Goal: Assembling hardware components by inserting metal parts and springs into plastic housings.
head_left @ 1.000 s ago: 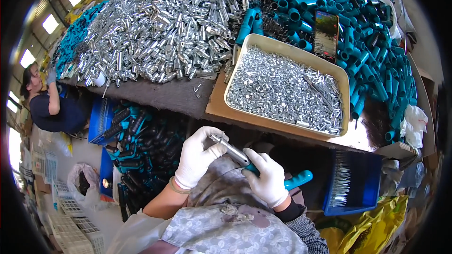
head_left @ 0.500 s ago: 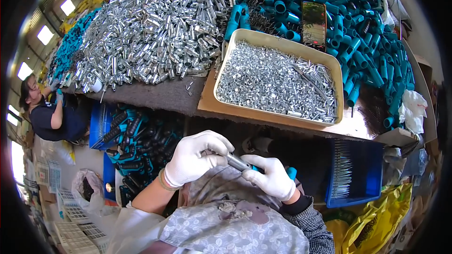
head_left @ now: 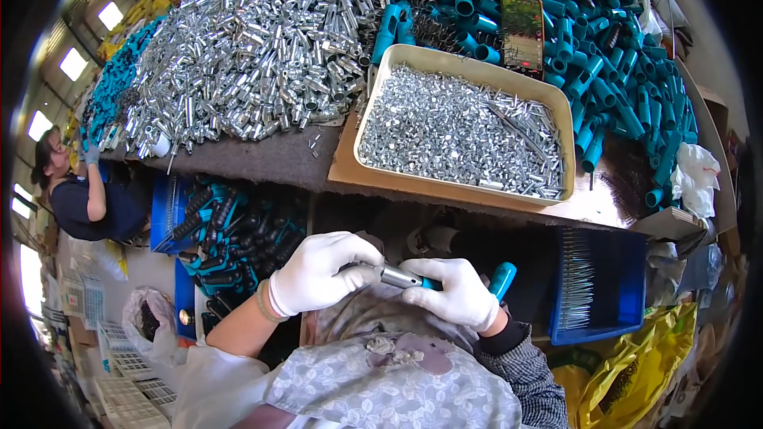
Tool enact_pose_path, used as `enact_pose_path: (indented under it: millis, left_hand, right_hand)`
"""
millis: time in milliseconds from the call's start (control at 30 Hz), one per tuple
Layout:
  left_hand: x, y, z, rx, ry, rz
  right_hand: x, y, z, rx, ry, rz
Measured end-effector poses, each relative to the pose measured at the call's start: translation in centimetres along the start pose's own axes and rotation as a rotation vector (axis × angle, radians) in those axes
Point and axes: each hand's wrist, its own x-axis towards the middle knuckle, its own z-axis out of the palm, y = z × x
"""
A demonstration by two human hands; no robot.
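Left hand: my left hand (head_left: 322, 274), in a white glove, sits low in front of my lap, fingers curled into a closed grip, knuckles up.
Right hand: my right hand (head_left: 455, 292), also white-gloved, is just beside it, fingers wrapped shut, thumb toward the left hand.
Left forearm: bare, rising from the lower left, a band at the wrist.
Right forearm: short, in a dark cuff and checked sleeve.

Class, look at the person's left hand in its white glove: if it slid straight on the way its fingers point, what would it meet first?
The left hand points rightward along the metal-tipped teal handle; it would probably meet the right hand gripping that handle first, though depth is unclear.
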Motion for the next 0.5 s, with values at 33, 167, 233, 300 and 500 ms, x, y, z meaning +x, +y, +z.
enact_pose_path:
  millis: [33, 167, 233, 300, 500]
  left_hand:
    - [0.0, 0.1, -0.2, 0.026, -0.05, 0.001]
    - [0.1, 0.3, 1.5, -0.044, 0.132, -0.398]
    - [0.2, -1.6, 2.4, -0.199, 0.201, -0.503]
    - [0.1, -2.5, 2.8, -0.249, 0.187, -0.599]
    - [-0.5, -1.5, 1.5, -0.128, -0.02, -0.284]
  right_hand:
    - [0.0, 0.0, 0.2, -0.04, 0.031, -0.039]
    - [0.3, -1.0, 2.1, -0.609, 0.298, -0.093]
    - [0.7, -0.4, 2.5, -0.682, 0.329, -0.114]
    - [0.9, 0.1, 2.6, -0.788, 0.376, -0.157]
    - [0.3, 0.0, -0.5, -0.202, 0.001, 0.029]
